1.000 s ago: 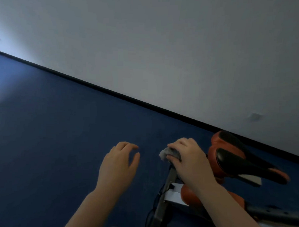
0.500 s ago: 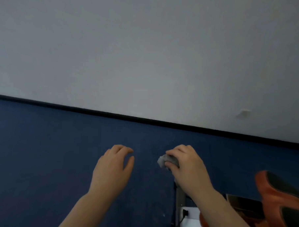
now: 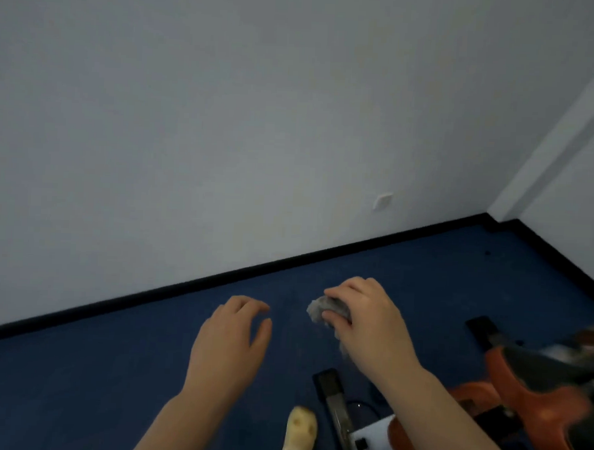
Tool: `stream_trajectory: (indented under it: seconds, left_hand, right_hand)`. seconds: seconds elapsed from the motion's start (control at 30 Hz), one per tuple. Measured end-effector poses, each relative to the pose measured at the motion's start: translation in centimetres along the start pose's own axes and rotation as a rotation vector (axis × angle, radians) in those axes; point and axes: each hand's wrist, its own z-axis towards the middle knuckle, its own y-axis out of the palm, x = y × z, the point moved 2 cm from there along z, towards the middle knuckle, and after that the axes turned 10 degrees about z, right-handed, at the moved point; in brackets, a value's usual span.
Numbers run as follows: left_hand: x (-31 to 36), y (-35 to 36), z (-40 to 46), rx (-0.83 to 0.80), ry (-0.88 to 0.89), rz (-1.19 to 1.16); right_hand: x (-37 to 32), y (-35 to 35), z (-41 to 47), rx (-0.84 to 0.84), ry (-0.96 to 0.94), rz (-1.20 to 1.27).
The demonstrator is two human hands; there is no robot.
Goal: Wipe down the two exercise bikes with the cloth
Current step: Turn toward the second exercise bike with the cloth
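My right hand point(image 3: 369, 325) is closed around a crumpled grey cloth point(image 3: 326, 309), held in the air above the blue floor. My left hand point(image 3: 231, 337) hovers beside it with fingers loosely apart and nothing in it. An orange and black exercise bike point(image 3: 533, 395) sits at the lower right, its saddle blurred at the frame edge. The bike's dark floor bar point(image 3: 337, 405) runs below my right wrist, and a second foot bar point(image 3: 483, 330) lies further right. Neither hand touches the bike.
Blue carpet point(image 3: 95, 379) meets a pale wall point(image 3: 224, 136) along a black skirting strip; a room corner is at the right. A foot in a yellow shoe point(image 3: 300, 432) stands by the floor bar. A small white plate point(image 3: 382, 202) sits on the wall.
The view has swung and tilted, so the room corner and more of the bike now show. My right hand with the cloth has come up off the bike's bar. The left hand keeps its pose.
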Motion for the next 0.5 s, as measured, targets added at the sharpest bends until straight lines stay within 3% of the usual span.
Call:
stream_trajectory:
  seconds: [0.5]
  left_hand:
    - [7.0,1.9,27.9,-0.03,0.303,-0.012]
  right_hand:
    - [12.7,-5.4,18.8,0.206,0.245,-0.118]
